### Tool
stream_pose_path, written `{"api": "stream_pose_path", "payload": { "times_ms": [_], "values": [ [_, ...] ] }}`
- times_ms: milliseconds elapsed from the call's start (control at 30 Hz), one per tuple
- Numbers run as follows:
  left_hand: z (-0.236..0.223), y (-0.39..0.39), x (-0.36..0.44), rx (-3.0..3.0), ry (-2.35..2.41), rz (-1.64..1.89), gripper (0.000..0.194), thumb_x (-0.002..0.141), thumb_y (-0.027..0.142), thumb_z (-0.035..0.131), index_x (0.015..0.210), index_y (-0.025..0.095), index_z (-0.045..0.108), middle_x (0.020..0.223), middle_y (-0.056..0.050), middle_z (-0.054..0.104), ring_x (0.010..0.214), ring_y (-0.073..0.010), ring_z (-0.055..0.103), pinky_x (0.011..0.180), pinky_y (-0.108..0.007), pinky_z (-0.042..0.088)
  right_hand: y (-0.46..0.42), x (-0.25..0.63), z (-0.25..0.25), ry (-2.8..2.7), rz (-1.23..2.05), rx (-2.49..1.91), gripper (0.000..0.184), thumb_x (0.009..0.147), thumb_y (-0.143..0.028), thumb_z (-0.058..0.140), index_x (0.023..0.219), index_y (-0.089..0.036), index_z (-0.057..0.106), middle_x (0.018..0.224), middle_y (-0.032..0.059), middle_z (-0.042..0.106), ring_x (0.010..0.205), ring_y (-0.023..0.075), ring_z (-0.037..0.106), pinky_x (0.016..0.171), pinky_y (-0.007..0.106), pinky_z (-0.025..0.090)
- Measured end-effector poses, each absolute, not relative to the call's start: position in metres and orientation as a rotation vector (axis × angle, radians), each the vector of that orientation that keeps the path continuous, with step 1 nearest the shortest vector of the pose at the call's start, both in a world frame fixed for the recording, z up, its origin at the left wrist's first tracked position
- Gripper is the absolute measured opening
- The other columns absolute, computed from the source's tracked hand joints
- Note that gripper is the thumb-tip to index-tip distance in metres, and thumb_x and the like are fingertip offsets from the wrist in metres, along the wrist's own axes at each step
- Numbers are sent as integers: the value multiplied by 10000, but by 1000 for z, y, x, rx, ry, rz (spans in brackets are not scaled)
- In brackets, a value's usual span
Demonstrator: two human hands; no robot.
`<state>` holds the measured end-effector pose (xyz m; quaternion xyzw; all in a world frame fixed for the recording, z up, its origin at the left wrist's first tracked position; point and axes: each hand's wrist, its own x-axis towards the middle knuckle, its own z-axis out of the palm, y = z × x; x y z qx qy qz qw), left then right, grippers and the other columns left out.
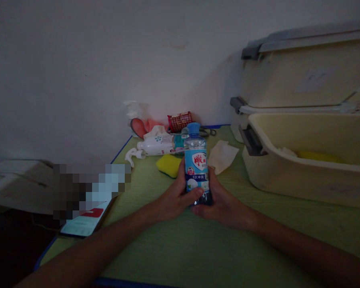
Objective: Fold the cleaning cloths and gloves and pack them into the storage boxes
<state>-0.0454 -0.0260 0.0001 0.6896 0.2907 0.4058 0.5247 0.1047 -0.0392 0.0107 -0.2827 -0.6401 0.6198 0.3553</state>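
Note:
Both hands are wrapped round an upright dish soap bottle (196, 168) with a blue cap and a blue label that faces me. My left hand (184, 194) grips its left side, the thumb lying across the lower label. On the other side my right hand (217, 200) closes round the bottle near its base. Just behind my left hand lies a yellow sponge (169, 165). A white spray bottle (159, 145) rests on its side beyond the sponge, its nozzle toward the left. Right of the soap bottle is a pale sheet of paper or cloth (223, 156).
A cream storage bin (303, 184) with something yellow inside stands at the right, before another lidded bin (297, 76). Against the wall sit a red patterned packet (180, 121) and a hairbrush (138, 128). A phone (84, 224), partly blurred out, lies at the table's left edge.

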Motion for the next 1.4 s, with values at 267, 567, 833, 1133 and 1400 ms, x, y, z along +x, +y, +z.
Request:
{"api": "stream_pose_path", "payload": {
  "times_ms": [267, 567, 833, 1133, 1400],
  "values": [
    [3, -26, -45, 1594, 748, 996, 732, 835, 590, 404, 1416, 215, 162, 1302, -117, 456, 1255, -266, 364, 1073, -408, 263, -38, 105, 10, -1600, 1656, -705, 728, 666, -231, 651, 1200, -255, 157, 1043, 36, 442, 887, 157, 513, 705, 301, 473],
    [3, -19, -50, 1332, 563, 833, 995, 648, 318, 732, 1413, 306, 95, 1354, -98, 405, 1209, -299, 431, 938, -403, 432, -36, 108, 13, -1521, 1716, -749, 645, 622, -203, 676, 1106, -242, 252, 970, 8, 471, 853, 153, 527, 698, 294, 462],
    [7, -28, -41, 1383, 677, 981, 900, 582, 218, 742, 1324, 254, 233, 1089, -59, 525, 1037, -245, 526, 854, -374, 469, -43, 103, 10, -1587, 1665, -731, 724, 657, -172, 625, 1203, -253, 156, 866, -25, 466, 718, 125, 529, 573, 256, 448],
    [10, -37, -32, 1460, 894, 1084, 596, 637, 254, 690, 1118, 197, 342, 966, -43, 549, 894, -196, 564, 818, -371, 464, -42, 102, 5, -1642, 1599, -720, 758, 666, -184, 627, 1237, -252, 133, 985, 17, 484, 860, 157, 554, 672, 293, 502],
    [2, -26, -46, 1383, 591, 986, 738, 752, 504, 603, 1353, 252, 258, 1214, -83, 499, 1073, -220, 509, 866, -314, 461, -38, 108, 18, -1397, 1794, -753, 743, 552, -114, 671, 1154, -258, 262, 958, -19, 509, 759, 108, 532, 619, 224, 453]
  ]
}}
